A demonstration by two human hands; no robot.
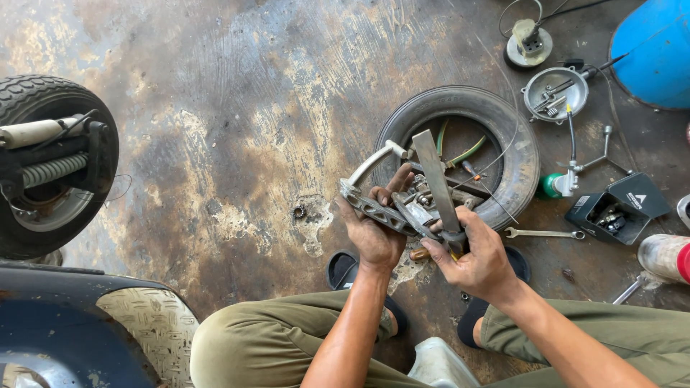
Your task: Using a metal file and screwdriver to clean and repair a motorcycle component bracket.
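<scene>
While a grey metal bracket assembly [402,208] is held above the stained concrete floor [237,144], it is clasped from below by the left hand [374,230], fingers curled round its perforated arm. The right hand [478,262] is closed on the lower end of a flat metal bar [437,183] that rises across the assembly. Just behind lies a loose tyre [503,129]; a spanner [544,233] rests near the right hand.

A black rubber tyre [460,136] is lying on the stained concrete floor [237,144], a silver spanner [544,233] resting beside it.
</scene>
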